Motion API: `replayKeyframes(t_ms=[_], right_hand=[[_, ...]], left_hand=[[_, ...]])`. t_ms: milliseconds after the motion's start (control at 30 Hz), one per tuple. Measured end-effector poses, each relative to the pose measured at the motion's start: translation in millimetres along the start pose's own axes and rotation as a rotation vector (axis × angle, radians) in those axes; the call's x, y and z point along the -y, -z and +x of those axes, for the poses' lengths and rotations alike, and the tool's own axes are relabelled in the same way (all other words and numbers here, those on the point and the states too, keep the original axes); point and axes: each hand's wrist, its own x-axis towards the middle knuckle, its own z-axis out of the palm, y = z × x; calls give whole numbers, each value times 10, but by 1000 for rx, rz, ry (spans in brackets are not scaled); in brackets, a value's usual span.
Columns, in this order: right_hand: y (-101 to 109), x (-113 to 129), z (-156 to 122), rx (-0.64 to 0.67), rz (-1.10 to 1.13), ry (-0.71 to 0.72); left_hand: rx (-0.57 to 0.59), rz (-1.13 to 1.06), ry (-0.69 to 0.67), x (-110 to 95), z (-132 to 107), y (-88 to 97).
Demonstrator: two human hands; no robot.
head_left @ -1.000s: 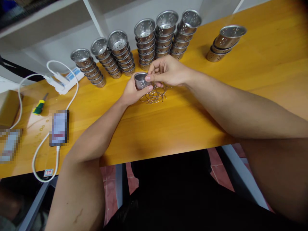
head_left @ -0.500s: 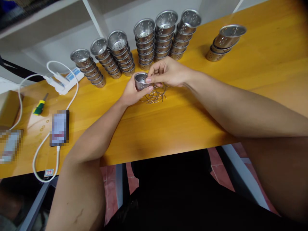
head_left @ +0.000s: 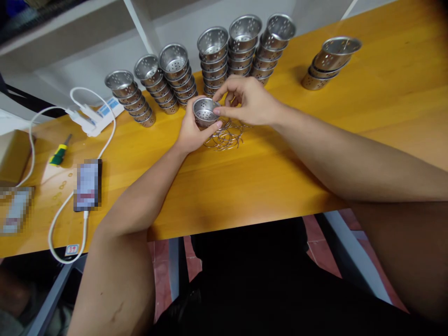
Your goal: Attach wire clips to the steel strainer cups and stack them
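My left hand [head_left: 192,127] is wrapped round a small perforated metal strainer basket [head_left: 206,112], its thumb along the near side. The basket's opening is tilted toward me, and holes show in its floor. At the basket's right rim is my right hand [head_left: 241,100], thumb and forefinger bent together in a pinch. Whether they grip the rim or a thin piece of wire is too small to tell. Right below both hands lies a loose tangle of thin curved metal wires [head_left: 227,137] on the wooden table [head_left: 245,186].
Several stacks of strainer baskets [head_left: 175,70] line the table's back edge. A shorter, leaning stack [head_left: 325,65] stands at the right. On the left are a power strip [head_left: 101,116], a screwdriver [head_left: 60,151], a phone [head_left: 87,185] with a white cable [head_left: 52,224], and a box [head_left: 14,154].
The strainer basket has tipped toward me, so more of its inside shows. My right hand's fingers have shifted slightly up at the rim, and its forefinger is more arched.
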Motion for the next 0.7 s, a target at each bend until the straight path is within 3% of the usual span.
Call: replayKeyframes(t_ms=[167, 467, 700], right_hand=[[18, 22, -24, 2, -132, 47], [-39, -52, -120, 189, -328, 83], [-83, -123, -139, 227, -319, 128]], left_hand=[[-27, 31, 14, -1, -3, 3], [40, 84, -162, 247, -1, 46], [48, 83, -219, 238, -5, 65]])
